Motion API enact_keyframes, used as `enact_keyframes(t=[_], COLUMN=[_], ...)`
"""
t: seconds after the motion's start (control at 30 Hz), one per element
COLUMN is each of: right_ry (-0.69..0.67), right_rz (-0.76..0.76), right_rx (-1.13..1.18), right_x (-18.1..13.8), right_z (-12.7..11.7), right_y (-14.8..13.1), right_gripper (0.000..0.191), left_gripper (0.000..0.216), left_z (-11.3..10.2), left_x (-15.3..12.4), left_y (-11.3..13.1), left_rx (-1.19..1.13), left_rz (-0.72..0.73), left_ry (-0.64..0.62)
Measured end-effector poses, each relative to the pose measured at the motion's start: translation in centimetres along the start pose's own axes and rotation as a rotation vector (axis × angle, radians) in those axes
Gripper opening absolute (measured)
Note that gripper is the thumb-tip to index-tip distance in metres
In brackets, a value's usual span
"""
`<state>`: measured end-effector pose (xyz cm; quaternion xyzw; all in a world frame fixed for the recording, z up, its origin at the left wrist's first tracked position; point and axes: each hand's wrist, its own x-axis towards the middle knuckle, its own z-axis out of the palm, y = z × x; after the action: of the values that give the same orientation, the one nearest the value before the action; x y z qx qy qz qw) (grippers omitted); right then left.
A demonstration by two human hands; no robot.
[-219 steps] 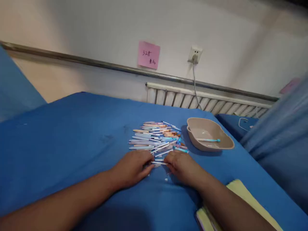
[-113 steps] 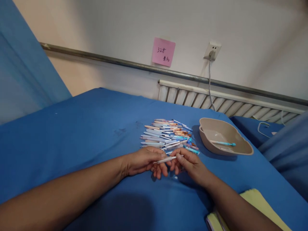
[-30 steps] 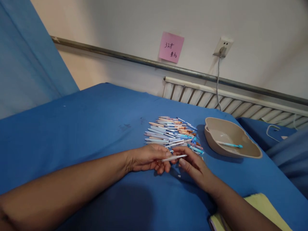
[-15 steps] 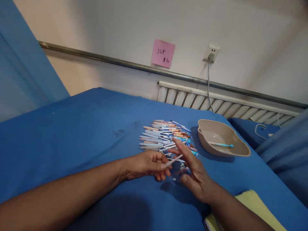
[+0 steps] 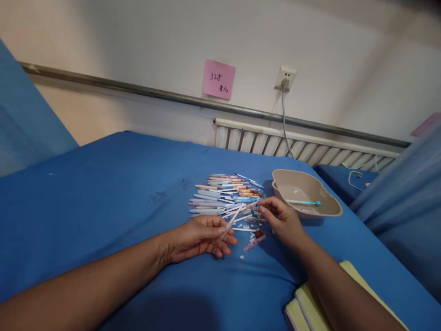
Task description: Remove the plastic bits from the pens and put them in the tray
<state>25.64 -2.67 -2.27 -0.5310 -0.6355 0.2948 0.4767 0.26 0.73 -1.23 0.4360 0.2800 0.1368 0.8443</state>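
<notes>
My left hand (image 5: pixel 203 236) holds a pale, partly see-through pen barrel (image 5: pixel 225 231) between thumb and fingers, with a white refill (image 5: pixel 237 214) sticking up out of it at a slant. My right hand (image 5: pixel 284 220) is at the right side of the spread of pen parts, thumb and forefinger pinched together at the end of a thin piece. What exactly it grips is too small to make out. Beyond my hands lie rows of pen barrels (image 5: pixel 208 195), several white refills, and brown and blue pen tops (image 5: pixel 246 199). Small white tips (image 5: pixel 246 226) and a pink patterned piece (image 5: pixel 254 243) lie nearer me.
A beige basin (image 5: pixel 330 204) with a blue-ended pen piece (image 5: pixel 303 202) inside stands at the right. A folded yellow cloth (image 5: pixel 312 308) lies under my right forearm. Blue sheeting (image 5: pixel 113 184) covers the surface, with a radiator (image 5: pixel 253 138) and wall behind.
My right hand, earlier spread beside the barrel, has moved to the pen parts and closed its fingers. My left hand keeps the barrel, now tilted more upright. The view has shifted slightly right.
</notes>
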Motion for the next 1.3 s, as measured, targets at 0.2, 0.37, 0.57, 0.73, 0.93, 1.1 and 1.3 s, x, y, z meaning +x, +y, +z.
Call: enact_keyframes(t=[0.2, 0.37, 0.57, 0.73, 0.93, 1.1, 1.3], right_ry=[-0.137, -0.397, -0.545, -0.639, -0.592, -0.344, -0.096], right_rz=[-0.019, -0.067, -0.226, -0.325, -0.301, -0.227, -0.095], right_rx=[-0.138, -0.188, -0.450, -0.696, -0.670, -0.341, -0.080], right_x=[-0.1, -0.3, -1.3, -1.6, -1.6, -1.0, -0.1], right_z=[0.2, -1.2, -1.5, -0.4, 0.1, 0.7, 0.5], right_y=[-0.1, -0.8, -2.5, -3.3, -3.2, -1.7, 0.0], right_gripper=[0.008, 0.005, 0.011, 0.008, 0.010, 0.015, 0.030], left_gripper=[0.025, 0.019, 0.019, 0.016, 0.017, 0.022, 0.027], left_z=[0.1, 0.0, 0.0, -0.1, -0.1, 0.2, -0.5], left_x=[0.1, 0.2, 0.3, 0.3, 0.3, 0.5, 1.1], left_y=[0.2, 0.4, 0.4, 0.3, 0.2, 0.1, 0.0], left_rx=[-0.019, -0.034, -0.027, -0.021, -0.008, 0.082, 0.323], left_rz=[0.052, 0.088, 0.076, 0.088, 0.097, 0.145, 0.263], left_ry=[0.065, 0.095, 0.093, 0.093, 0.093, 0.137, 0.242])
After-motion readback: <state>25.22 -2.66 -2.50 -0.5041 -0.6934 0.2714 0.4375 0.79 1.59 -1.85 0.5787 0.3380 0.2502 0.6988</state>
